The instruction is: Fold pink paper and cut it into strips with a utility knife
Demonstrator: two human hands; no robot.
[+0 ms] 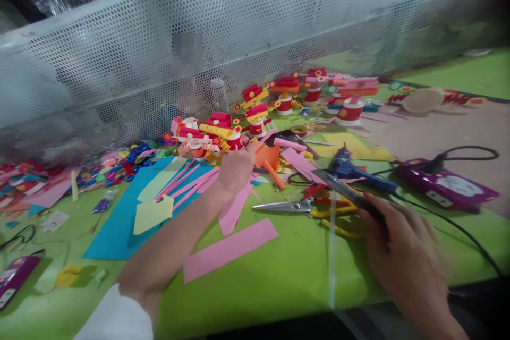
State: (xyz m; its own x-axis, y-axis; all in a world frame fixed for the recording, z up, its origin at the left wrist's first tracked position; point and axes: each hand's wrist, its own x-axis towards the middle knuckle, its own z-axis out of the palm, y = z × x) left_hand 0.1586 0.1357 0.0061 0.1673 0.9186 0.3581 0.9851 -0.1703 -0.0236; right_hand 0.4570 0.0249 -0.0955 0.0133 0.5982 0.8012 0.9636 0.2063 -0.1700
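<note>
My left hand (pixel 236 167) reaches across the table into the pile of craft pieces, close to an orange paper piece (pixel 266 156) and the red and yellow paper models on white cups (pixel 235 141). Its fingertips are blurred, and whether they grip anything is unclear. My right hand (pixel 406 255) is closed around a dark utility knife (pixel 354 195), its tip pointing up and left. Beneath the knife lie scissors (pixel 285 206) with red and yellow handles. A pink paper strip (pixel 231 249) rests flat between my arms.
A blue glue gun (pixel 358 172) sits beside a purple power strip (pixel 446 186) with cables. Blue sheets (pixel 111 228) and yellow sheets (pixel 354 147) lie around. Several finished-looking models (pixel 350 111) line the back before a perforated metal screen (pixel 239 26). Colourful small parts (pixel 135 162) are heaped left.
</note>
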